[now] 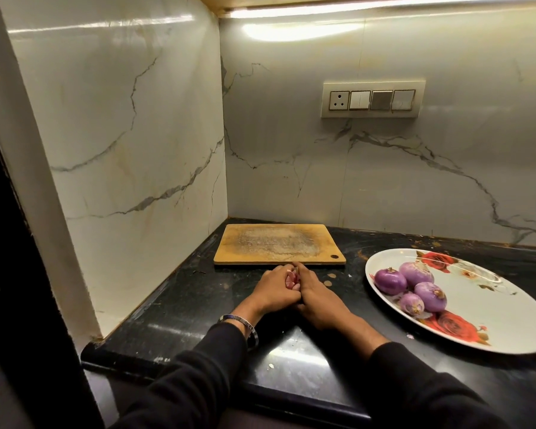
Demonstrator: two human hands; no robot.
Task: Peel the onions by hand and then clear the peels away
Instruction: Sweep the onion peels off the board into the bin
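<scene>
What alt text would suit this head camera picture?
Two hands, left hand and right hand, grip one onion over a black counter. Behind lies a wooden board; a flowered plate holds four peeled onions.

Single head view – looks forward-down, close over counter (180, 308), facing corner of marble walls (223, 134).

Your two forearms reach forward in black sleeves and converge, so that your hands meet knuckle to knuckle in front of you. Your left hand (276, 289) has its fingers curled inward toward the right, with a bracelet (242, 323) on the wrist just past the cuff. Your right hand (314, 297) mirrors it, back of the hand up, fingers curled toward the left. Both press together around something small and reddish, mostly hidden between them.
</scene>
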